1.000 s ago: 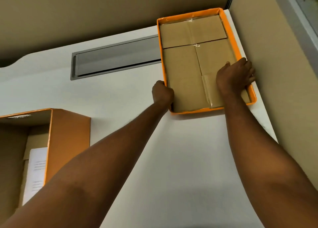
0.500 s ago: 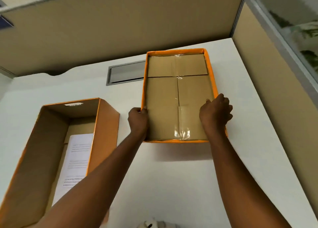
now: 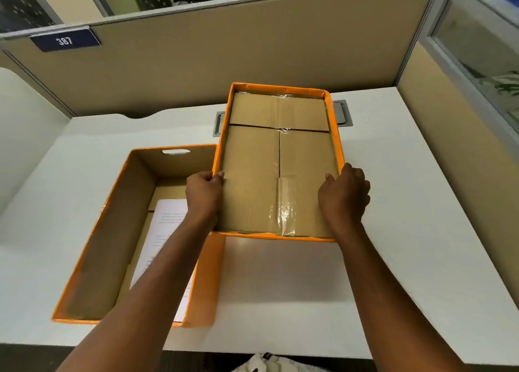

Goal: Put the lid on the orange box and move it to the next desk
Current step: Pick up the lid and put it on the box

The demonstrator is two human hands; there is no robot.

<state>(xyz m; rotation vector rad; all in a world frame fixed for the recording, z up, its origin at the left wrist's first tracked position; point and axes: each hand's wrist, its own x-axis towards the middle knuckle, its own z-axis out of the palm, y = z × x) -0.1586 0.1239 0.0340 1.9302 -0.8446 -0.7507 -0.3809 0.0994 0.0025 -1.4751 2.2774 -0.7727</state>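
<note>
Hands grip the long sides of the lid (image 3: 278, 164), held underside up above the white desk (image 3: 393, 231), probably ready to turn over. Orange box (image 3: 112, 231) stands open at left, a paper sheet (image 3: 165, 225) inside. Left hand (image 3: 203, 194) and right hand (image 3: 344, 197) clamp opposite rims, arms extended forward.

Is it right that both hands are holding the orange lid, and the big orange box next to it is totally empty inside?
Not quite. The head view shows the left hand and right hand gripping the orange lid, but the orange box is not empty: a printed sheet of paper lies on its bottom.
</note>
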